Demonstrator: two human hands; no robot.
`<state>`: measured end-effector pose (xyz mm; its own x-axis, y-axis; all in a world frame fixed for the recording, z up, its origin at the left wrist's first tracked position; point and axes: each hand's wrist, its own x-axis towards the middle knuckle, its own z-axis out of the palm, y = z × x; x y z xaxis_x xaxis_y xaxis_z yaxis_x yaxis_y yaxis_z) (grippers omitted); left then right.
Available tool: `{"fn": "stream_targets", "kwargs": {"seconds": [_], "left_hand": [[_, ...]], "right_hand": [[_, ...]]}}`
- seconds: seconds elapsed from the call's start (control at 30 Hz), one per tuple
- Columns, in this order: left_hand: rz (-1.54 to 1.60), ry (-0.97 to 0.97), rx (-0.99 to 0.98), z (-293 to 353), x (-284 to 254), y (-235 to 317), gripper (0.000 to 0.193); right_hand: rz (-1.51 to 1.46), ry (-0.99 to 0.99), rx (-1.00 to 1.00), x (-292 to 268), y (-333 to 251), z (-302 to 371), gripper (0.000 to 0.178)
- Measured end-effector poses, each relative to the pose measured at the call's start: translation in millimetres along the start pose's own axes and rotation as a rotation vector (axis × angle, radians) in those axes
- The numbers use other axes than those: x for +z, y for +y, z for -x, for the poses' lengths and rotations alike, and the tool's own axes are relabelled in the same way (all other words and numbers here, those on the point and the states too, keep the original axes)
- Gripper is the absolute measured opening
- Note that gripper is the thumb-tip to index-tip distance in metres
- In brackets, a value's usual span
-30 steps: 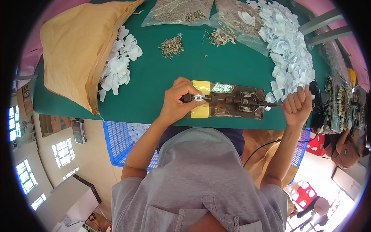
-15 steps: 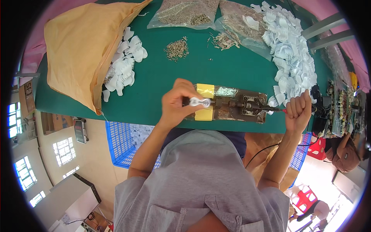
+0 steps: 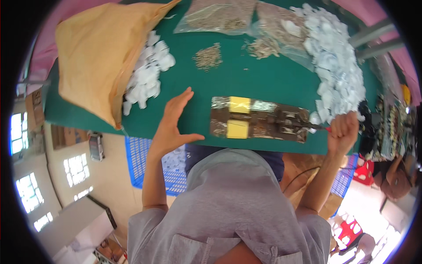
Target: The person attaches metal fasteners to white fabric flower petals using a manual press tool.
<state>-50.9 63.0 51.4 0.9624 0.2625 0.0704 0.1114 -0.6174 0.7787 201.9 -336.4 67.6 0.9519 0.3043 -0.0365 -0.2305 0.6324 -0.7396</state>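
Observation:
My left hand point(image 3: 169, 127) is open over the table's near edge, thumb and fingers spread, with nothing in it. To its right lies a dark fixture board point(image 3: 259, 127) with yellow pads and clear tape. A metal toggle clamp point(image 3: 290, 122) is mounted on the board's right half. My right hand point(image 3: 344, 133) is closed around the clamp's red-tipped handle point(image 3: 328, 129). Beyond that hand spreads a large heap of white toothed plastic pieces point(image 3: 336, 70). More white pieces point(image 3: 149, 77) spill from a tan paper sack point(image 3: 96, 61) at the left.
Two small piles of tiny parts point(image 3: 207, 58) and thin slivers point(image 3: 263, 47) sit on the green table point(image 3: 246, 83). Clear bags point(image 3: 215, 17) of parts lie at the back. Below the near edge stands a blue basket point(image 3: 135, 163) with white pieces. Metal bars point(image 3: 373, 33) jut in at right.
My left hand has moved left from the fixture and opened; the white plastic piece it held is no longer in it. My right hand remains on the clamp handle. The view has shifted slightly.

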Motion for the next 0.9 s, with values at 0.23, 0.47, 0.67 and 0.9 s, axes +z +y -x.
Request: {"fn": "stream_targets", "kwargs": {"seconds": [0.23, 0.47, 0.67, 0.9], "left_hand": [[-0.136, -0.155, 0.066, -14.7, 30.3, -3.5, 0.112], [0.111, -0.052, 0.062, -18.4, 49.2, -14.0, 0.109], [0.159, -0.058, 0.065, -28.4, 61.6, -3.4, 0.109], [-0.078, 0.083, 0.089, -12.4, 20.9, 0.8, 0.091]], "right_hand": [[-0.024, -0.056, -0.007, 12.3, 9.6, -1.5, 0.043], [0.013, -0.028, -0.031, 14.5, -0.4, -1.4, 0.045], [0.038, -0.054, -0.048, 3.3, -14.8, -5.5, 0.042], [0.88, 0.308, -0.167, -60.2, 28.5, 13.7, 0.025]]}}
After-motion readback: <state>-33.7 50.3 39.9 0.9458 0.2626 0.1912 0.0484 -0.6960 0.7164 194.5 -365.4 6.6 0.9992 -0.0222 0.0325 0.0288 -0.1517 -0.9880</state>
